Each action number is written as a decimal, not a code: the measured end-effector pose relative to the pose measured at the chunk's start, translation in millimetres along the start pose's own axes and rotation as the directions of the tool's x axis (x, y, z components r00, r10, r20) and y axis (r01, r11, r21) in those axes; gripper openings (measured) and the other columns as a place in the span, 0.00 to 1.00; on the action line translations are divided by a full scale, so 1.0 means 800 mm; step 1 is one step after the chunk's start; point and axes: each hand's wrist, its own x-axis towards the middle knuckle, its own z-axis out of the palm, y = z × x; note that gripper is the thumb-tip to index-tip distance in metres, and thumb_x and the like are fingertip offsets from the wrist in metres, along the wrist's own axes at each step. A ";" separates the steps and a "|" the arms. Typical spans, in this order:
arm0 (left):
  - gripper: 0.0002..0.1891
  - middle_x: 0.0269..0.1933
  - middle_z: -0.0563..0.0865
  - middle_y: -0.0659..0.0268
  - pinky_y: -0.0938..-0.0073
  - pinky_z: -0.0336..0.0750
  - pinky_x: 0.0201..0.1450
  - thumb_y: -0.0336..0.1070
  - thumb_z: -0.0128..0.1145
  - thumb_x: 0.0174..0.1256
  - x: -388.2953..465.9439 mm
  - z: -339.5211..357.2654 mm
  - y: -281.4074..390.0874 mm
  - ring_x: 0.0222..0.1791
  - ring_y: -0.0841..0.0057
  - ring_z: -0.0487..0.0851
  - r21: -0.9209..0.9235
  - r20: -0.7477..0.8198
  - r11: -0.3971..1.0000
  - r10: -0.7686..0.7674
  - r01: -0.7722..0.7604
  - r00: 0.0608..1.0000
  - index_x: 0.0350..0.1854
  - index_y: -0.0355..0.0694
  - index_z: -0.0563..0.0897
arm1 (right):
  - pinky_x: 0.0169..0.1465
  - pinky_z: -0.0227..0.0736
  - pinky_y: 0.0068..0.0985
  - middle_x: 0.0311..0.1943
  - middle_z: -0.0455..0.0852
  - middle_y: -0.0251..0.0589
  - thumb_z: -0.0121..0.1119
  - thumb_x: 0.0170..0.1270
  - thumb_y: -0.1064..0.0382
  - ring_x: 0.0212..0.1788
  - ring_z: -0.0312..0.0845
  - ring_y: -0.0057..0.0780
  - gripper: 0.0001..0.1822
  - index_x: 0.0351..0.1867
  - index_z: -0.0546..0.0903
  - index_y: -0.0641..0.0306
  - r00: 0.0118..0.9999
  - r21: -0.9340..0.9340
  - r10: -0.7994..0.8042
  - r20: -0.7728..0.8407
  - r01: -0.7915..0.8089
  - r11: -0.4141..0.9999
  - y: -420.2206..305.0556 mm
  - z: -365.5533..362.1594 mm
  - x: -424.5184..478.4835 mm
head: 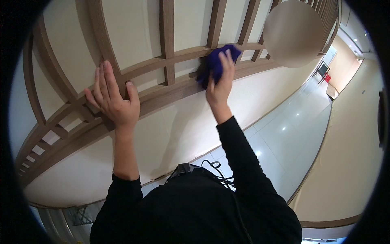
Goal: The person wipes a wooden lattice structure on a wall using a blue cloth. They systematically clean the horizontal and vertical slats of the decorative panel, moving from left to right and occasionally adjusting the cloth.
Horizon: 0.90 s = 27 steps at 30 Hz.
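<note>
A brown wooden lattice (167,33) runs along the cream wall (170,137) before me. My right hand (221,77) grips a bunched purple cloth (217,65), which lies against the lattice's lower bars. Part of the cloth is hidden behind my fingers. To the left, my left hand (114,96) rests against the lattice near a joint of upright and crossbar. Its palm faces the wood, and the fingers point up with the thumb spread away. I see nothing held in it.
A glossy tiled floor (280,143) stretches down a corridor on the right. At its far end stand a chair (323,69) and a red object (327,78). Another cream wall (344,146) bounds the right side. Black cables (224,180) hang at my waist.
</note>
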 end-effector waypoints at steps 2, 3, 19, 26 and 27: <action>0.37 0.70 0.75 0.64 0.49 0.37 0.78 0.37 0.60 0.58 -0.003 0.003 0.001 0.73 0.69 0.68 0.006 -0.010 1.000 -0.006 0.006 1.000 0.75 0.42 0.67 | 0.76 0.55 0.46 0.71 0.68 0.52 0.56 0.44 0.85 0.72 0.61 0.58 0.44 0.69 0.69 0.55 0.994 0.018 -0.006 0.108 0.004 1.000 0.001 -0.007 -0.025; 0.37 0.70 0.75 0.64 0.49 0.36 0.79 0.37 0.60 0.59 -0.003 0.003 0.001 0.73 0.69 0.67 0.006 -0.017 1.000 -0.012 0.012 1.000 0.75 0.42 0.67 | 0.75 0.56 0.46 0.70 0.69 0.52 0.56 0.44 0.85 0.72 0.62 0.58 0.44 0.69 0.70 0.55 0.985 0.010 -0.024 0.168 0.023 1.000 0.009 -0.014 -0.035; 0.38 0.74 0.70 0.64 0.44 0.38 0.78 0.37 0.60 0.63 -0.002 0.000 0.000 0.76 0.69 0.63 0.055 0.021 0.998 0.030 -0.031 0.999 0.77 0.44 0.62 | 0.72 0.61 0.42 0.71 0.67 0.57 0.57 0.73 0.52 0.70 0.66 0.52 0.33 0.74 0.62 0.61 0.975 -0.033 -0.079 -0.207 0.074 0.997 0.067 -0.048 0.177; 0.38 0.74 0.70 0.63 0.43 0.36 0.78 0.39 0.60 0.64 -0.001 -0.010 0.002 0.76 0.67 0.63 0.041 0.034 0.999 0.000 -0.002 0.999 0.77 0.44 0.62 | 0.73 0.61 0.42 0.69 0.68 0.53 0.66 0.49 0.81 0.70 0.63 0.57 0.46 0.73 0.66 0.50 0.998 -0.228 0.045 -0.033 -0.051 0.972 0.056 -0.037 0.127; 0.38 0.74 0.70 0.63 0.43 0.36 0.78 0.39 0.60 0.64 -0.001 -0.011 0.003 0.76 0.67 0.63 0.038 0.037 0.999 -0.004 0.003 0.999 0.77 0.44 0.62 | 0.73 0.61 0.42 0.69 0.69 0.52 0.64 0.49 0.82 0.70 0.63 0.55 0.45 0.72 0.67 0.50 0.998 -0.205 0.062 -0.025 -0.066 0.977 0.056 -0.041 0.122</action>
